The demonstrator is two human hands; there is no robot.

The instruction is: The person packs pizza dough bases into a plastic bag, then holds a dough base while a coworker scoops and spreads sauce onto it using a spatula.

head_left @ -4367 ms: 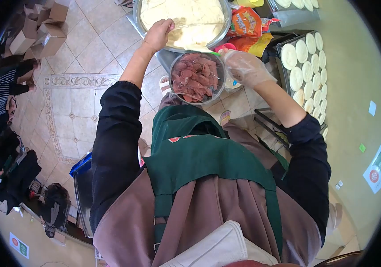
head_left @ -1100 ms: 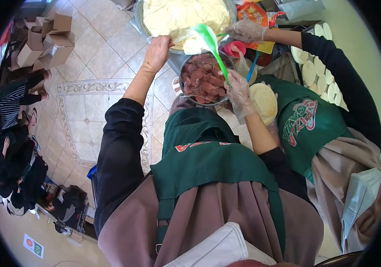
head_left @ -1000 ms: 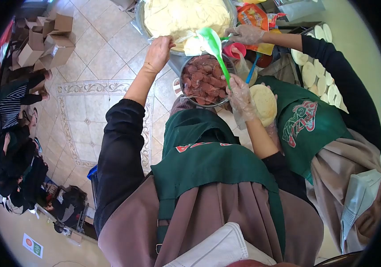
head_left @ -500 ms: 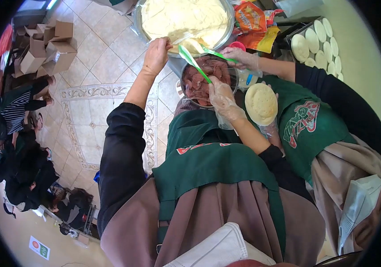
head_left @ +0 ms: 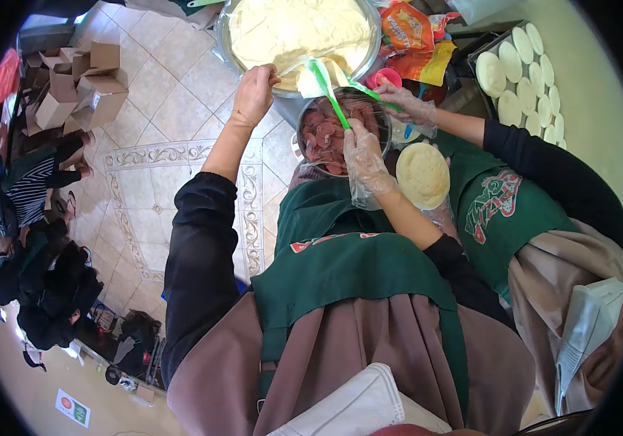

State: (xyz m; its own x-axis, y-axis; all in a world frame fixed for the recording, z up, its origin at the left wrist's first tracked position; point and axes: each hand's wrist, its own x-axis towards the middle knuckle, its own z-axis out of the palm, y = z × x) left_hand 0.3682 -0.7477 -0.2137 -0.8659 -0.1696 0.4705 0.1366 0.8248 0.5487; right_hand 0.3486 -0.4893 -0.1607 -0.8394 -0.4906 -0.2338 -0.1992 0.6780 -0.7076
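My left hand (head_left: 255,94), bare, pinches the thin plastic at the lower left rim of a large bowl (head_left: 218,36) of pale cream mixture (head_left: 300,33). In a clear plastic glove, my right hand (head_left: 366,160) grips the handle of a green spatula (head_left: 335,105); its blade is at the bowl's lower rim. Below the spatula is a round container of reddish-brown slices (head_left: 326,138). A co-worker's gloved hand (head_left: 407,105) holds a second green spatula (head_left: 373,96) beside mine. The co-worker's other hand, mostly hidden, holds a round flat bread (head_left: 423,176) right of my glove.
At the right, a rack (head_left: 473,54) carries several pale discs. Orange and yellow packets (head_left: 406,29) and a pink cup (head_left: 386,78) lie right of the bowl. The co-worker in a green apron (head_left: 500,196) stands close on my right. Cardboard boxes (head_left: 101,94) and seated people are at the left.
A co-worker has come in at the right with a bread and a spatula. My right hand has moved down from the bowl's rim, then slightly left. Both spatulas now meet near the rim.
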